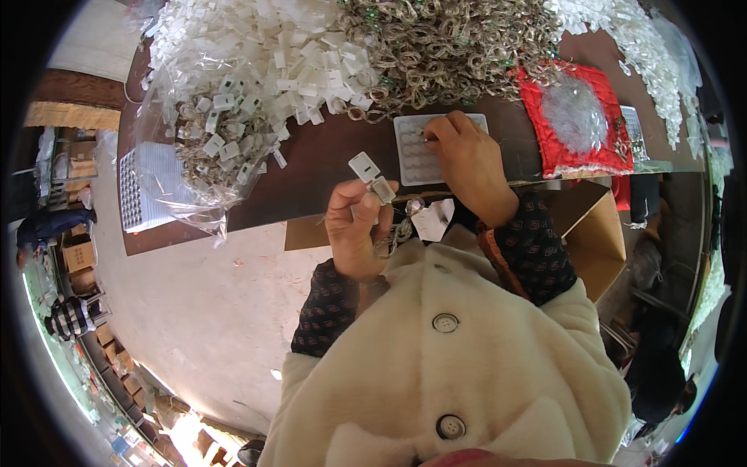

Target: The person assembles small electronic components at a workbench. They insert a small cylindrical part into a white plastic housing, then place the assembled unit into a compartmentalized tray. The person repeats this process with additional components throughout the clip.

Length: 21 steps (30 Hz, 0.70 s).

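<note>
Between the thumb and fingers of my left hand point(354, 233) is a small white plastic case point(364, 166) with its lid flipped up. A coil of thin wire point(400, 233) hangs just below that hand. My right hand point(476, 167) reaches over a white tray point(399, 144) with rows of small round pockets. Its fingertips are pinched together low over the tray's cells; anything between them is too small or hidden to make out. Both hands are at the near edge of the brown table point(292, 183).
White plastic cases point(257, 47) and coiled wire bundles point(451, 47) are heaped along the back. A clear bag point(222, 140) of wired cases and stacked trays point(152, 187) lie left. A red cloth point(545, 140) holds clear plastic pieces point(576, 113); a cardboard box point(595, 241) stands below.
</note>
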### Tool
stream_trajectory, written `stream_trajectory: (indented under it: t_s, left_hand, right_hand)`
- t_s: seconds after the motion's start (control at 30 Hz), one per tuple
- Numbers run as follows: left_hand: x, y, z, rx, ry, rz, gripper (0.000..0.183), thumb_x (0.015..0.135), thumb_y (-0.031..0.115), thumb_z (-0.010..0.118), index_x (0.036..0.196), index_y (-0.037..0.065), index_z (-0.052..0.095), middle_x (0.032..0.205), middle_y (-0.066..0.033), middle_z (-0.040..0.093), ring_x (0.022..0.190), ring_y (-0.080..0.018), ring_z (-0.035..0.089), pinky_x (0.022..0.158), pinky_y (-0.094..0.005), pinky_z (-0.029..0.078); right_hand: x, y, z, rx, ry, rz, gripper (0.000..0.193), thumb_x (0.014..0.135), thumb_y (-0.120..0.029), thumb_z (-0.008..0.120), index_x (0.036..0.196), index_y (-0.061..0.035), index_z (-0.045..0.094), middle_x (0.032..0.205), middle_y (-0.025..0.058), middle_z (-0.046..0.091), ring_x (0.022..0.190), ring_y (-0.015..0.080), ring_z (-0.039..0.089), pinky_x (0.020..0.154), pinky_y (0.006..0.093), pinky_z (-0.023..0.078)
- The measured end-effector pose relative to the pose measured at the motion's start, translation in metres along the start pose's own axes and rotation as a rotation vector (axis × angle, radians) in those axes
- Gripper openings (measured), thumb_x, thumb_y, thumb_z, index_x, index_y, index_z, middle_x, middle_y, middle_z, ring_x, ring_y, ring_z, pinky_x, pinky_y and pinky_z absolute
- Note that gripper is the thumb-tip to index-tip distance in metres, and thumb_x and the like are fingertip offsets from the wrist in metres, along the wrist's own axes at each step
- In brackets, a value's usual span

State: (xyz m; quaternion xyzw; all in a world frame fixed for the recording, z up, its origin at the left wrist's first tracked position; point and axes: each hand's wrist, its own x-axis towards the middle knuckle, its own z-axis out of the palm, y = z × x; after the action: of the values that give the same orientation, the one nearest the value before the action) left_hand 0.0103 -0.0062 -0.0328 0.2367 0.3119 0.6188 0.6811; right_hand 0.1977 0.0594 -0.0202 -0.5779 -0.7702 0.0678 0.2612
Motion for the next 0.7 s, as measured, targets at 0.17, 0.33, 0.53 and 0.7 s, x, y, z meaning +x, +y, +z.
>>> stream_trajectory:
  t_s: [0.17,0.33,0.53,0.7]
  left_hand:
    - [-0.002,0.005,0.005,-0.004,0.031,-0.018,0.014,0.096,0.011,0.065,0.110,0.009,0.060,0.106,-0.0144,0.071,0.065,-0.0076,0.053,0.052,-0.0190,0.039]
    - [-0.006,0.004,0.012,0.043,0.006,0.043,0.015,0.096,0.010,0.065,0.110,0.007,0.062,0.090,-0.0076,0.068,0.063,-0.0060,0.054,0.048,-0.0186,0.038]
    - [-0.008,0.007,0.011,0.052,0.031,-0.014,0.016,0.095,0.009,0.066,0.111,0.006,0.063,0.085,-0.0044,0.064,0.059,-0.0050,0.052,0.041,-0.0181,0.034]
    - [-0.009,0.005,0.008,0.004,0.019,-0.045,0.016,0.096,0.010,0.066,0.111,0.007,0.063,0.084,-0.0023,0.063,0.062,-0.0056,0.054,0.041,-0.0174,0.035]
  right_hand:
    - [-0.001,-0.022,-0.017,0.373,0.073,-0.131,0.019,0.082,0.004,0.066,0.098,-0.0052,0.059,0.095,0.0125,0.060,0.085,0.0350,0.061,0.070,0.0419,0.051]
    - [-0.016,-0.053,-0.034,0.500,-0.011,-0.240,0.023,0.081,0.002,0.064,0.102,-0.0055,0.060,0.099,0.0134,0.057,0.088,0.0339,0.061,0.072,0.0403,0.051]
    - [-0.015,-0.058,-0.040,0.513,-0.055,-0.266,0.023,0.079,-0.002,0.064,0.102,-0.0051,0.061,0.102,0.0124,0.057,0.089,0.0332,0.061,0.073,0.0394,0.052]
    - [-0.013,-0.056,-0.034,0.479,0.066,-0.357,0.025,0.079,0.001,0.065,0.103,-0.0054,0.064,0.096,0.0111,0.059,0.084,0.0313,0.061,0.071,0.0385,0.052]
